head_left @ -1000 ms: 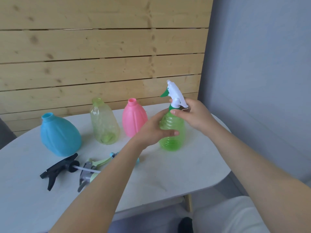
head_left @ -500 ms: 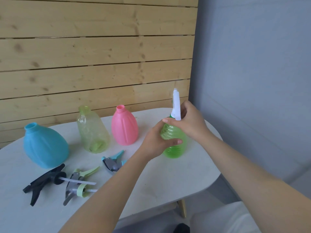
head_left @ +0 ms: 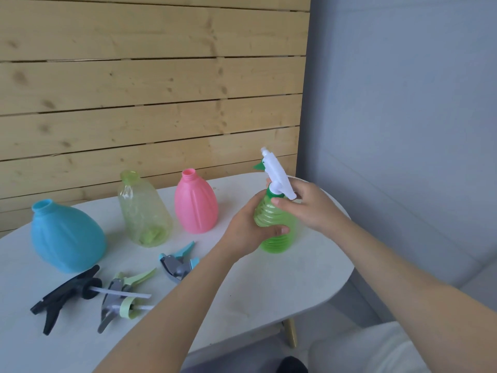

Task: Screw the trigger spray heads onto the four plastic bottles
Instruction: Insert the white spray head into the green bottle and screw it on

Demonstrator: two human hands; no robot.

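**op_remote:** Grip first: I'm seeing the left hand (head_left: 248, 228) wrapping its fingers round the belly of the green bottle (head_left: 277, 227), thumb across the front, while the right hand (head_left: 309, 205) is pinching the collar under the white spray head (head_left: 277, 175). Both hands are clamped on, none of the fingers lying loose. The bottle is standing upright on the white table (head_left: 269, 286), near its right end.

**benchrat:** And the other bottles, where are they sitting relative to that green one?

**op_remote:** All to its left, necks open. The pink bottle (head_left: 195, 203) is standing nearest, then the clear yellowish bottle (head_left: 144, 211), then the blue bottle (head_left: 66, 235) furthest out. Three loose heads are lying left of the green one too, closer to me: a teal-and-grey head (head_left: 177, 262), a pale green head (head_left: 123, 297), and a black head (head_left: 64, 294), both with their dip tubes pointing right. Can't tell how far the white one's threaded on.
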